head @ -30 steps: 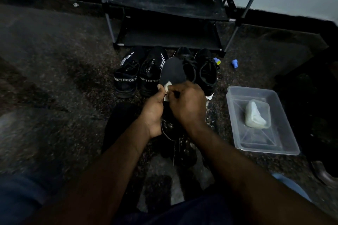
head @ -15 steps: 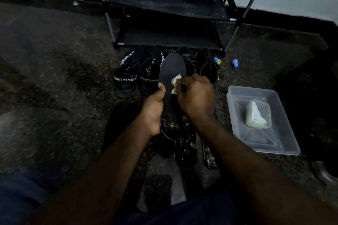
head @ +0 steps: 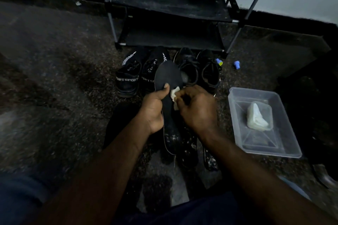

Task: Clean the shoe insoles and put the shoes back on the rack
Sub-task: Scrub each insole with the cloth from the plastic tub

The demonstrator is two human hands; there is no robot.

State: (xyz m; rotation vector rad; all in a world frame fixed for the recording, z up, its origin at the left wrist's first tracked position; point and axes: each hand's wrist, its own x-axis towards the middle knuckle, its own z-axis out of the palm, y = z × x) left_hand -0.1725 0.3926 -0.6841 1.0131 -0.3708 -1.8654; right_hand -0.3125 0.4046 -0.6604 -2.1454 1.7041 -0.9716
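Note:
A dark insole [head: 168,76] stands tilted up in front of me. My left hand [head: 153,109] grips its left edge, thumb on the top face. My right hand [head: 197,109] pinches a small white wipe [head: 174,94] against the insole's middle. Behind it, two pairs of black shoes sit on the floor: a pair lettered SPORT [head: 128,78] on the left and a laced pair [head: 210,75] on the right. The black shoe rack [head: 170,5] stands behind them against the wall. More dark insoles [head: 190,151] lie on the floor under my hands.
A clear plastic tub [head: 237,115] with a pale folded cloth [head: 257,117] in it sits on the floor at the right. Two small blue objects [head: 236,64] lie near the rack's right leg. The floor is dark speckled carpet.
My right hand with the wipe moved up the insole half a second ago and has come back down toward its middle. The left hand keeps its hold.

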